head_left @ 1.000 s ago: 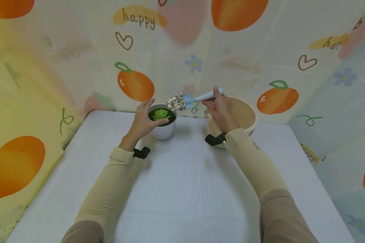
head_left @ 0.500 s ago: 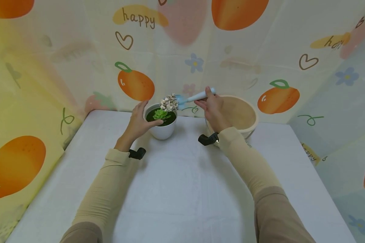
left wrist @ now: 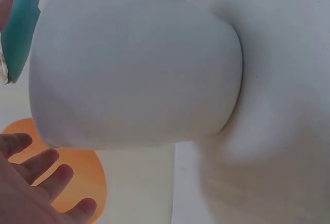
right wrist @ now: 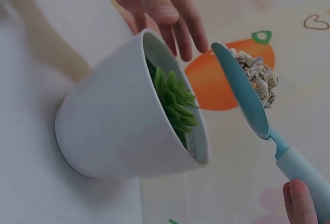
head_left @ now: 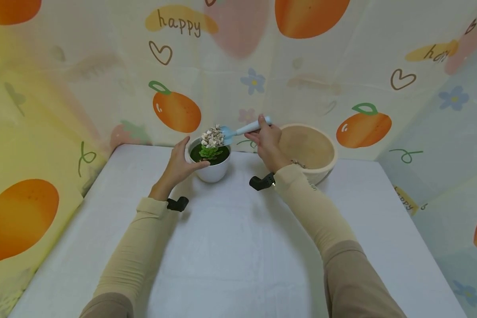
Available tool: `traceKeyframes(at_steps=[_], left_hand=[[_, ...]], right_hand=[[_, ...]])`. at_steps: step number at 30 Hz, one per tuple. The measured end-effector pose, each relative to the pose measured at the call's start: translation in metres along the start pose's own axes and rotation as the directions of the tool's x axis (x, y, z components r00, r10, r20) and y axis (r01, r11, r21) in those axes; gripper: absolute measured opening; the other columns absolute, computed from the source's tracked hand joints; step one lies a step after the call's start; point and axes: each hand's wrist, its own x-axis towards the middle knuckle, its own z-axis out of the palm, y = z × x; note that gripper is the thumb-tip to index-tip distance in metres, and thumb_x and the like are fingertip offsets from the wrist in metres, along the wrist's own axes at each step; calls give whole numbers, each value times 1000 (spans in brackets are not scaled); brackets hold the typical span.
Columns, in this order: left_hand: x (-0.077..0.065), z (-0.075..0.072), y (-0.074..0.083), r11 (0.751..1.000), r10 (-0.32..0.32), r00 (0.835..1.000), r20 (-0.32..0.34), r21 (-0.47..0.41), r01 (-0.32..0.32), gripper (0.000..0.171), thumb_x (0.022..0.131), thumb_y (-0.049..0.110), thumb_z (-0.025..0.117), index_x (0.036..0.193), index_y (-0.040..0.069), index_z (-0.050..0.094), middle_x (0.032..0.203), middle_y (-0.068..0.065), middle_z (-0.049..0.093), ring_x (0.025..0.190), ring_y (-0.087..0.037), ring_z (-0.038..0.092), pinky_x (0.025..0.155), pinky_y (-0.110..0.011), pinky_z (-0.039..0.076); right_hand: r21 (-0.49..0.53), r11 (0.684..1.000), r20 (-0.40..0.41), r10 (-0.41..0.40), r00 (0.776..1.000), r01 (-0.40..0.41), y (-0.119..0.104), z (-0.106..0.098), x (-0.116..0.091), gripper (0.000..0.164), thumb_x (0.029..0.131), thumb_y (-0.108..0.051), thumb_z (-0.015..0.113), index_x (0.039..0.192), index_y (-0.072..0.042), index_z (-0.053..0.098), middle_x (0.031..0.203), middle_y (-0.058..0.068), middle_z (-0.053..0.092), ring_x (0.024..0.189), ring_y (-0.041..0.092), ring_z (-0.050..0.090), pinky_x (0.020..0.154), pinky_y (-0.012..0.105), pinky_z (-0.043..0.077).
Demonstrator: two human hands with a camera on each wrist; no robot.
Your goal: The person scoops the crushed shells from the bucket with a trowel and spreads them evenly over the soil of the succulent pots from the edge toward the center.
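My right hand (head_left: pixel 268 143) grips the handle of a light blue trowel (head_left: pixel 248 128), whose blade bears a heap of small seashells (head_left: pixel 212 137). In the right wrist view the blade (right wrist: pixel 241 92) sits above the mouth of a white pot (right wrist: pixel 108 115), clear of its rim. Inside this pot, upright on the table, grows a green succulent (right wrist: pixel 175 100) on a dark green surface. Beside the pot's left side is my left hand (head_left: pixel 179 164), thumb and fingers spread around it; the left wrist view shows its fingers (left wrist: pixel 54 180) relaxed, not gripping the pot.
A wide cream bucket (head_left: pixel 322 170) stands right of the pot, behind my right forearm, with a few shells (head_left: pixel 299 164) visible inside. A white cloth covers the table (head_left: pixel 230 247). Close behind hangs a fruit-printed curtain (head_left: pixel 222 92).
My right hand has carried the loaded trowel leftward from the pot's right edge to over the succulent. My left hand has shifted slightly left, and more of the bucket's inside shows.
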Motion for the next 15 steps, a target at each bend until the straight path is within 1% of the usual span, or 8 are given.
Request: traceKeyframes(at_steps=[3,8,12,15], left_hand=[[0,3,-5,1000,-12,1000,5,-6,12,113,76,51,79,157,11,11,162,-16,15,149,-36,16,117,-62,19],[2,6,-11,1000,-18,1000,14,-22,18,114,76,50,79,157,9,11,162,-15,17,149,-35,17,118,-61,19],[3,8,-14,999,-28,999,22,-35,29,114,76,49,79,157,9,10,163,-15,16,149,-34,17,118,-60,18],[4,9,-17,998,-35,999,27,-47,36,113,77,48,79,157,8,10,163,-15,16,150,-35,17,118,-60,17]], right_hand=[[1,1000,-6,1,1000,-1,4,2,1,31,99,-27,56,112,0,57,79,12,65,75,26,71,75,37,60],[-17,1000,-6,-14,1000,14,9,4,2,34,99,-26,56,116,3,57,74,11,64,67,22,70,75,37,60],[-41,999,2,-15,1000,15,12,5,2,36,99,-26,56,119,3,56,76,11,63,67,21,69,76,38,59],[-58,998,9,-12,1000,12,15,6,1,40,99,-28,56,124,4,55,80,11,63,70,22,70,77,37,59]])
